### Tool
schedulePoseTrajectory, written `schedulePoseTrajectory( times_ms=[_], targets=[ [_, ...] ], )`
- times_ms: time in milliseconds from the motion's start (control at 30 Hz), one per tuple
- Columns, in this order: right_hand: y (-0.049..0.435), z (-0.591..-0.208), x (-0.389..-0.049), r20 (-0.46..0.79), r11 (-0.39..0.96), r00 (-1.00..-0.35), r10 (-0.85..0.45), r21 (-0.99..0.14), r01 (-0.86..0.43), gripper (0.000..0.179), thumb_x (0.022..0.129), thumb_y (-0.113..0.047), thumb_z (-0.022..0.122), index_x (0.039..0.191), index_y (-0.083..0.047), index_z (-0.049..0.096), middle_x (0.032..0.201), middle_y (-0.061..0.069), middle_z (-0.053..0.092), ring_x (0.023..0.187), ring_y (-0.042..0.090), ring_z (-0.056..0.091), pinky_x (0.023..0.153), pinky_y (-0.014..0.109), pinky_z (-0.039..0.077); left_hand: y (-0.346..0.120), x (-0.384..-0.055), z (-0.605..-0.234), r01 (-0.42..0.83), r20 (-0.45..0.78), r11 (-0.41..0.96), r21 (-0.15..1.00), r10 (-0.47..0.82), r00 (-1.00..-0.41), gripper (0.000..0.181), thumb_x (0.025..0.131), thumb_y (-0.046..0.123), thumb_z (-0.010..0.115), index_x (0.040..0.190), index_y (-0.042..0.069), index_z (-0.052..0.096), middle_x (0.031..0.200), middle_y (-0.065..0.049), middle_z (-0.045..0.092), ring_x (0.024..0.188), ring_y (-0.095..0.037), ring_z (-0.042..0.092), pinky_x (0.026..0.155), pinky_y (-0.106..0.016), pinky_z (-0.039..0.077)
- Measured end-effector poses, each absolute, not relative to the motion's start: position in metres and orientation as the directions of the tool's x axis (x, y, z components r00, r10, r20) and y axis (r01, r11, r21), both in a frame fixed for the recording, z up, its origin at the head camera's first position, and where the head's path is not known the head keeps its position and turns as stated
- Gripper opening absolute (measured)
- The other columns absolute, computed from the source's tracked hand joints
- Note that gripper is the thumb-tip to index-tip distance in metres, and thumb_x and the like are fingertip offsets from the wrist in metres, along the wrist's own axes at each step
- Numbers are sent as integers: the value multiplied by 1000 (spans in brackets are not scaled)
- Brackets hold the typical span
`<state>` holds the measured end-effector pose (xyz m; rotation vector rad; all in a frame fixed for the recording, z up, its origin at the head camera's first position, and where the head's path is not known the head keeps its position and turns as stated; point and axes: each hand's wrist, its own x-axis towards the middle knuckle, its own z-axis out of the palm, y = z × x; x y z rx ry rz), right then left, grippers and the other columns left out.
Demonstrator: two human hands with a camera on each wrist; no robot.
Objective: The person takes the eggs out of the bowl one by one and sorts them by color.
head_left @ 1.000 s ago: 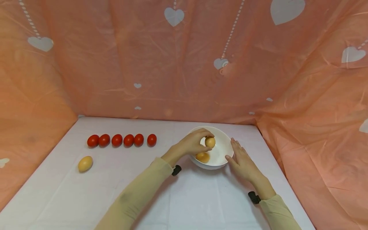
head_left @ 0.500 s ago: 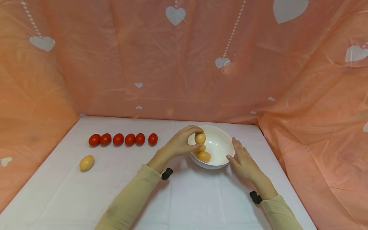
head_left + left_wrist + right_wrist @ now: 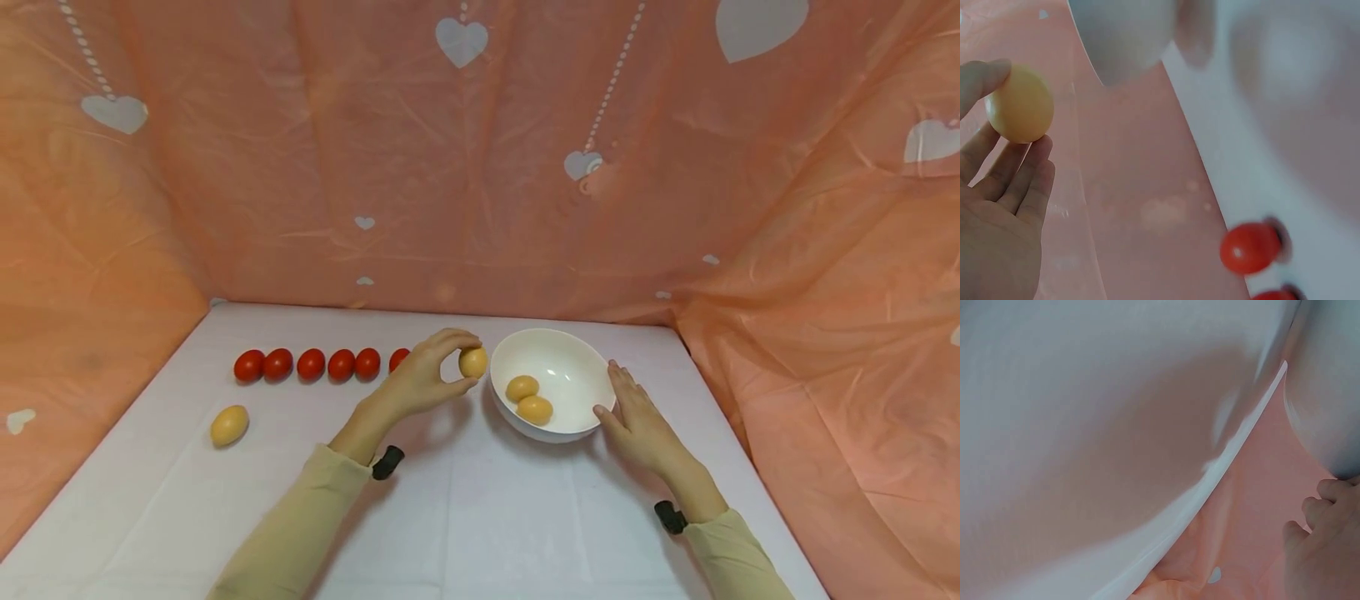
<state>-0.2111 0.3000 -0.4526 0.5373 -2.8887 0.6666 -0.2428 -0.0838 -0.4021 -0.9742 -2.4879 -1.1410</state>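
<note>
My left hand [image 3: 417,377] pinches a smooth yellow lemon [image 3: 473,362] between thumb and fingertips, just outside the left rim of a white bowl [image 3: 577,392]. In the left wrist view, the lemon [image 3: 1021,105] shows clear of the table against the pink backdrop. Inside the bowl, two yellow lemons [image 3: 535,409] lie side by side on the left. My right hand [image 3: 641,425] rests against the bowl's right side, its fingers extended and thumb by the rim. The right wrist view catches only part of that hand [image 3: 1325,544] beside the bowl's outer wall [image 3: 1329,394].
A row of several red tomatoes [image 3: 311,364] runs along the table's back left; my left hand partly covers the rightmost one. One more lemon [image 3: 228,426] lies in front of the row's left end. Pink sheeting [image 3: 480,250] with hearts encloses the back and sides.
My left hand has lifted a lemon out of the bowl and carried it left past the rim, uncovering the two lemons inside. The right hand has stayed at the bowl.
</note>
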Motion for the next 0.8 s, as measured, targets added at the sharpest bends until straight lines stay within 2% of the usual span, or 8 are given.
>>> schedulePoseTrajectory(
  times_ms=[633,800],
  targets=[
    [299,-451,-210,223,827,-919,-323,-405,-389,77,108,-34,55,161,9,19,168,27,21,154,49,19,122,65,17,-168,-221,-418,535,337,616,578,417,-844,56,87,7,82,138,0,60,142,-15,58,128,-35,58,105,-55,50],
    [298,-449,-208,230,822,-917,-325,-411,-394,77,108,-34,54,161,10,19,168,28,20,154,50,18,122,66,17,-191,-216,-418,493,294,655,573,397,-870,56,87,7,81,139,3,60,144,-15,58,125,-35,58,104,-56,50]
  ],
)
